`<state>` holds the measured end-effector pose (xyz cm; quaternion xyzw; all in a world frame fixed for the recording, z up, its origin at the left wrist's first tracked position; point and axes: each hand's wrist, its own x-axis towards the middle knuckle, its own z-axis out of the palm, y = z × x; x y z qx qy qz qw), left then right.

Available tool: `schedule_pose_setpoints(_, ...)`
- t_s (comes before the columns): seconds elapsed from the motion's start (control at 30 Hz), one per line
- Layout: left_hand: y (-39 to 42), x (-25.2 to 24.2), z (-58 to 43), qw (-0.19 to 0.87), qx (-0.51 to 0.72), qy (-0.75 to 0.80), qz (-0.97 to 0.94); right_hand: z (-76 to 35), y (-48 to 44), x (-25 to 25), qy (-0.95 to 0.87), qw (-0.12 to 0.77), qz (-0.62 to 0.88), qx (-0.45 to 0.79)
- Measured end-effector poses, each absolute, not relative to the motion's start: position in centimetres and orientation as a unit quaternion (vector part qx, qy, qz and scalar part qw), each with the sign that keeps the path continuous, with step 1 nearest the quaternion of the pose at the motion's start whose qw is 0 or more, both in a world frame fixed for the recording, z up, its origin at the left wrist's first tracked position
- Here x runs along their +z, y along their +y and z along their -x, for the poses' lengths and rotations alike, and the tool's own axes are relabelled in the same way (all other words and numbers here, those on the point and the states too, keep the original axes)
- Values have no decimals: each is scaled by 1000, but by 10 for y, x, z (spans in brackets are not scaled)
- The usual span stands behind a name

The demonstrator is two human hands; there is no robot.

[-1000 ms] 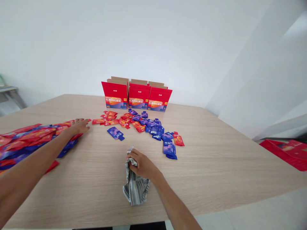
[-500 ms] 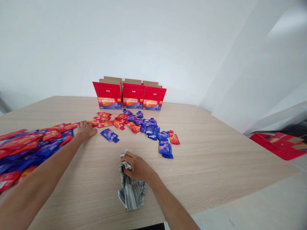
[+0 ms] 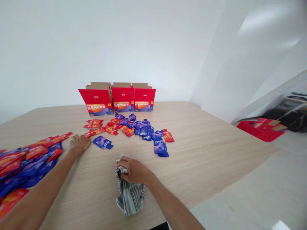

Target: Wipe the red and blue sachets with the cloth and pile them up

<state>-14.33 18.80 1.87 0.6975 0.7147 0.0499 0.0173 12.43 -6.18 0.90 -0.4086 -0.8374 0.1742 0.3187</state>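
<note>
My left hand [image 3: 79, 144] rests on the tabletop, fingers spread and slightly bent, between a large heap of red and blue pouches [image 3: 35, 159] and a loose red pouch [image 3: 88, 134] at its fingertips. Whether it touches that pouch I cannot tell. A blue pouch [image 3: 102, 142] lies just right of this hand. In my right hand [image 3: 134, 171] is the bunched top of a striped cloth [image 3: 130, 199], whose lower part spreads crumpled over the table. Farther back, several red pouches [image 3: 111, 127] and blue pouches [image 3: 145, 131] are scattered before the boxes.
Three open red cartons [image 3: 98, 103] stand in a row at the table's back, near the white wall. Another red box [image 3: 260, 129] is off the table's right side. A black edge [image 3: 160, 226] shows at the bottom of the view.
The view has swung right, so the table's things appear farther left. My left hand has drawn a little nearer to me, away from the cartons. My right hand still grips the cloth.
</note>
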Motion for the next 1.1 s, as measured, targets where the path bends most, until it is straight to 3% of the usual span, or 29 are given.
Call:
schedule_pose_setpoints(0.17, 137, 12, 123, 28, 191, 703, -684, -123, -64, 16, -808, 362, 429, 176)
schedule_pose_setpoints(0.27, 111, 4, 108, 102, 307, 651, -686, -121, -66, 19, -786, 396, 442, 175)
schedule_pose_setpoints(0.47, 58, -3, 43, 535, 513, 470, -479, -119, -69, 26, -767, 463, 421, 145)
schedule_pose_setpoints(0.63, 2, 8, 0, 743, 465, 317, -362, -122, -69, 27, -768, 475, 408, 137)
schedule_pose_setpoints(0.77, -26, 10, -4, 745, 458, 321, -363, -126, -67, 27, -775, 469, 402, 136)
schedule_pose_setpoints(0.9, -36, 12, -1, 700, 457, 332, -437, -132, -67, 32, -695, 553, 449, 102)
schedule_pose_setpoints(1.1, -40, 8, -12, 759, 379, 298, -438, -139, -68, 41, -606, 624, 491, 57)
